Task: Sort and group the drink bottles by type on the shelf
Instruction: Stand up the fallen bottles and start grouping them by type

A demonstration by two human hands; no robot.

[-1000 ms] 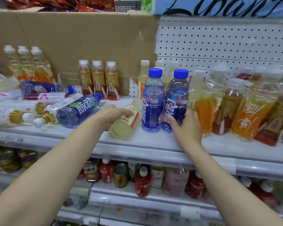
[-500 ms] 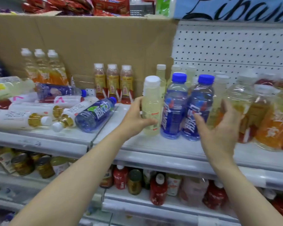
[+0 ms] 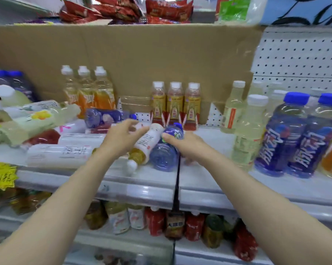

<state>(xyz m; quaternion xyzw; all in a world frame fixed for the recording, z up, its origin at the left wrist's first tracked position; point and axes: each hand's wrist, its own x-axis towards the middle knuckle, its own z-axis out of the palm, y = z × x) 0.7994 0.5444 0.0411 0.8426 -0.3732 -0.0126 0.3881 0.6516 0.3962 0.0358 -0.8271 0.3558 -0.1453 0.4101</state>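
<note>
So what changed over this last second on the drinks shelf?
The left hand stood the pale yellow bottle upright beside the two standing blue bottles, let go, and now reaches over the lying white-label bottle. The right hand left the standing pair and now grips the lying blue bottle. The back rows stayed put.

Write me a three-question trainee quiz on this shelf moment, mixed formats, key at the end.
1. True or false: the lying blue bottle is under the right hand.
2. How many blue-capped bottles stand upright at the right? A) one B) two C) four
3. Fill in: the left hand is at a lying bottle with a ____ label.

Key: 1 true. 2 B, the pair. 3 white, the white-label bottle.
</note>
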